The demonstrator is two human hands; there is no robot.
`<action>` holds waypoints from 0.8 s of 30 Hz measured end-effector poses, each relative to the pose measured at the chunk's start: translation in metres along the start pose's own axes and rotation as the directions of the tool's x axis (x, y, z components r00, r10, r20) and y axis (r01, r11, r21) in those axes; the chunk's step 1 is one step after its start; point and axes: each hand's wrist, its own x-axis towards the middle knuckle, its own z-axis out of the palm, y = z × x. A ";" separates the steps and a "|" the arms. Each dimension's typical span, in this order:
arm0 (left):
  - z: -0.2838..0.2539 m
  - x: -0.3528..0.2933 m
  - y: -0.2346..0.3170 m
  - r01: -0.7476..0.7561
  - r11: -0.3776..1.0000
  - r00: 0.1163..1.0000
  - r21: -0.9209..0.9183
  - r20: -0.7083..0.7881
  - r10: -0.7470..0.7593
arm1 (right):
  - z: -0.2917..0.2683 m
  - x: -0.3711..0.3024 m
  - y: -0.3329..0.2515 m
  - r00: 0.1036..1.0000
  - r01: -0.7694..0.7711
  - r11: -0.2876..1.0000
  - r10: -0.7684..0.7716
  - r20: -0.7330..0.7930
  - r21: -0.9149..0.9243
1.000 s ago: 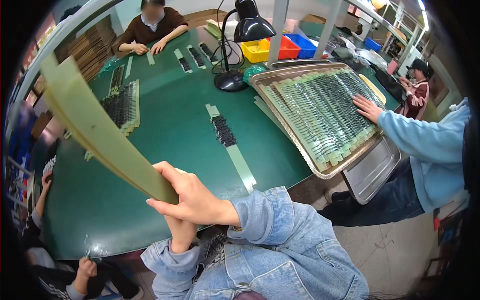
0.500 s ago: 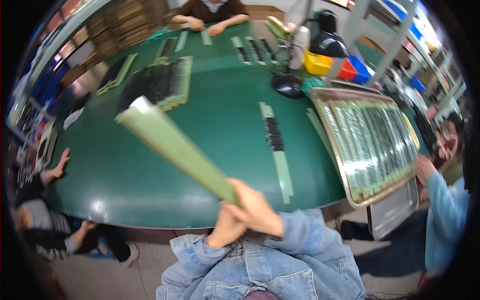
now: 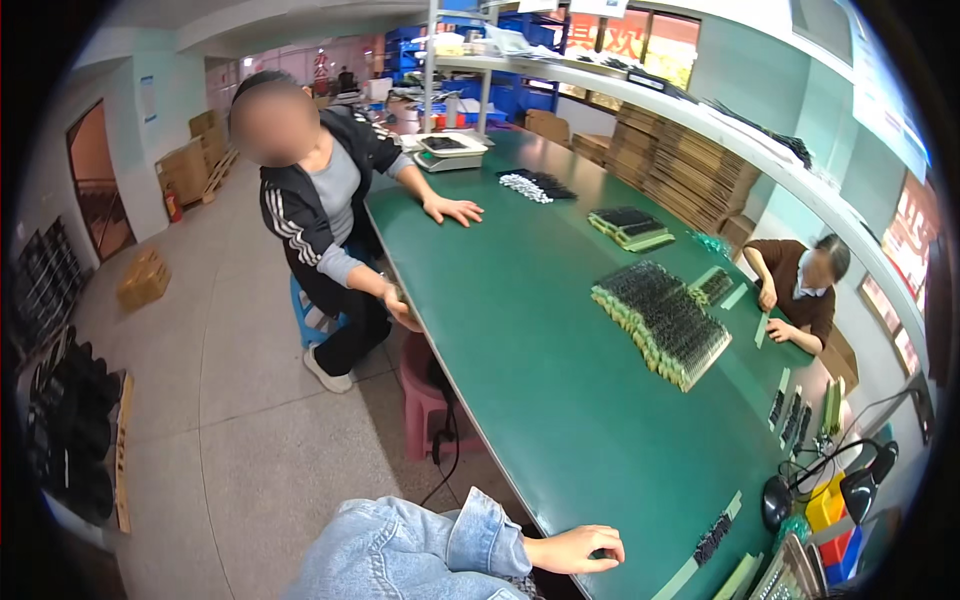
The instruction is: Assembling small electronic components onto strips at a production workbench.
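Note:
My left hand (image 3: 577, 549), in a denim sleeve (image 3: 415, 550), rests at the table's near edge. Its fingers are curled in, with a dark spot between them and the thumb; I cannot make out whether that is a small thing or shadow. My right hand is out of view. To the right of my left hand lies a pale green strip with a bundle of short black pieces across its middle (image 3: 712, 540). Further right are more green strips (image 3: 740, 578) and the corner of a metal tray (image 3: 795, 575), cut off by the lower rim.
A co-worker in a black jacket (image 3: 335, 175) sits at the left edge of the green table (image 3: 480, 330). Another person (image 3: 800, 280) handles green strips across it. Strips with black pieces (image 3: 665, 320) lie mid-table. A scale (image 3: 450, 150), a pink stool (image 3: 425, 395) and a lamp (image 3: 865, 485) stand around.
My view has swung far to the left. The long green strip stack that both my hands held is no longer seen in them; only my left hand shows, at the table edge.

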 end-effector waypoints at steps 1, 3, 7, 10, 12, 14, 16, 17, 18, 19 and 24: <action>-0.001 0.000 0.003 0.007 1.000 1.000 -0.009 0.016 -0.007 | 0.015 0.000 0.044 0.999 0.022 0.999 -0.021 0.035 -0.026; -0.004 0.003 0.003 0.010 0.999 1.000 -0.033 0.018 -0.009 | 0.039 0.005 0.132 0.992 0.093 0.995 -0.089 0.092 -0.043; -0.003 0.009 -0.010 0.007 0.997 1.000 -0.081 -0.026 -0.010 | 0.029 0.035 0.105 0.996 0.057 0.987 -0.046 0.079 -0.151; -0.007 0.006 -0.007 -0.008 0.996 0.999 -0.083 -0.050 0.003 | -0.023 0.074 -0.010 0.987 0.126 0.969 -0.143 -0.068 -0.214; -0.011 0.006 -0.003 -0.026 0.997 0.999 -0.076 -0.049 0.022 | -0.052 0.095 -0.068 0.943 0.219 0.944 -0.270 -0.194 -0.248; -0.018 0.005 0.002 -0.038 0.993 0.998 -0.113 -0.044 0.033 | -0.074 0.111 -0.111 0.850 0.337 0.893 -0.425 -0.312 -0.300; -0.034 0.002 0.016 -0.063 0.984 0.997 -0.168 -0.049 0.056 | -0.090 0.119 -0.139 0.655 0.499 0.779 -0.626 -0.423 -0.381; -0.046 0.001 0.023 -0.073 0.980 0.996 -0.183 -0.068 0.061 | -0.091 0.124 -0.150 0.491 0.605 0.673 -0.735 -0.467 -0.425; -0.061 -0.003 0.034 -0.096 0.982 0.992 -0.166 -0.098 0.080 | -0.089 0.125 -0.151 0.289 0.732 0.538 -0.800 -0.526 -0.418; -0.076 -0.007 0.049 -0.108 0.973 0.989 -0.203 -0.117 0.086 | -0.089 0.124 -0.150 0.060 0.811 0.369 -0.824 -0.563 -0.454; -0.141 -0.017 0.130 -0.628 0.451 0.739 -0.634 -0.302 0.602 | -0.131 0.048 -0.261 0.897 0.285 0.937 -0.334 -0.290 -0.200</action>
